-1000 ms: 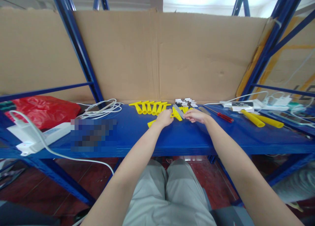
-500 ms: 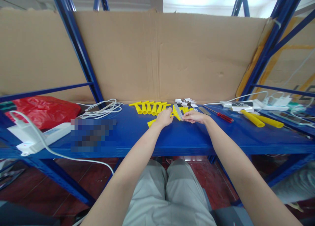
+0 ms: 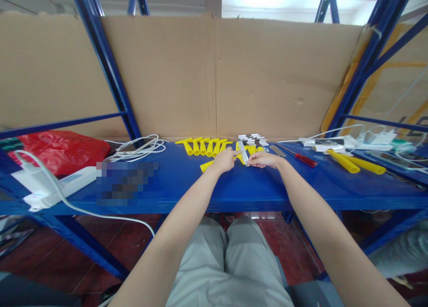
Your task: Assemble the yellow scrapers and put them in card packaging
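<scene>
My left hand [image 3: 227, 160] is closed on a yellow plastic piece [image 3: 240, 159], mostly hidden by the fingers and the strip. My right hand [image 3: 263, 159] pinches the near end of a flat silver-white metal strip [image 3: 243, 152]. The strip stands tilted against or just beside the yellow piece; whether they touch I cannot tell. A row of several yellow T-shaped handles [image 3: 203, 147] lies behind my left hand. One more yellow tube end [image 3: 206, 166] shows by my left wrist. Several small white and black pieces [image 3: 253, 139] are piled behind the strip.
Right of my hands lie a flat metal blade [image 3: 277, 151], a red-handled screwdriver [image 3: 306, 159] and two yellow tubes [image 3: 346, 162]. A white power strip [image 3: 63, 188], coiled white cable [image 3: 143, 147] and red bag [image 3: 67, 151] occupy the left. Cardboard [image 3: 214, 75] walls the back of the blue table [image 3: 247, 186].
The metal strip has turned to a more upright angle and shows a brighter face. The yellow piece in my left hand has tilted and shows less. Both forearms stay nearly in place.
</scene>
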{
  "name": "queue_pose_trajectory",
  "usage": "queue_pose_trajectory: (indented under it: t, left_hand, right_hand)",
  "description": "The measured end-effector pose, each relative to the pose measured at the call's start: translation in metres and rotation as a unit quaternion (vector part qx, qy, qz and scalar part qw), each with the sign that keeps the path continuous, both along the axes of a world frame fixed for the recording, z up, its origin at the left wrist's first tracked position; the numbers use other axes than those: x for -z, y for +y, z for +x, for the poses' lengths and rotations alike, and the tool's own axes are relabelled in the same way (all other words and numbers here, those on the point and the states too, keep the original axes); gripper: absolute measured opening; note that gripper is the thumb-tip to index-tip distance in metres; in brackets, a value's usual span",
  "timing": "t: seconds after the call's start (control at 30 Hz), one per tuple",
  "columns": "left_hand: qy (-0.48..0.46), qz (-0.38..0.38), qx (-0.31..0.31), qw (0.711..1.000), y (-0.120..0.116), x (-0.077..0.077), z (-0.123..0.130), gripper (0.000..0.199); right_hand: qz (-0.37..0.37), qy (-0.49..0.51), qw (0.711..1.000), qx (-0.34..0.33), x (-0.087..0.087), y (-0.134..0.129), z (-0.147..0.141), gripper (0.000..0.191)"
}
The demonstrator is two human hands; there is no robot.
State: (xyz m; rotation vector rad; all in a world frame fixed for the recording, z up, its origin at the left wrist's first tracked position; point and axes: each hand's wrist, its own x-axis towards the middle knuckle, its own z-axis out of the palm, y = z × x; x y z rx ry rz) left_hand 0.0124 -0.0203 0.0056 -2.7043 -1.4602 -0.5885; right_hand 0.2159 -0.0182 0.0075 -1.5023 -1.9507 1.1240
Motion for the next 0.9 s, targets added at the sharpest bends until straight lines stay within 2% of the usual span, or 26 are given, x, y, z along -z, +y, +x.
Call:
queue_pose_trajectory:
  t: [0.17, 0.37, 0.9]
  left_hand:
    - [0.018, -0.006, 0.010, 1.000, 0.002, 0.002, -0.001, 0.049]
    - [0.021, 0.000, 0.041, 0.999, 0.004, 0.004, -0.001, 0.049]
    - [0.009, 0.018, 0.061, 0.998, 0.000, -0.001, -0.005, 0.046]
  right_hand:
    - [0.015, -0.009, 1.000, 0.008, 0.001, 0.000, -0.001, 0.034]
    - [0.020, 0.048, 0.999, 0.014, 0.002, -0.001, -0.003, 0.044]
    - [0.014, 0.125, 0.992, -0.013, 0.005, -0.002, -0.013, 0.044]
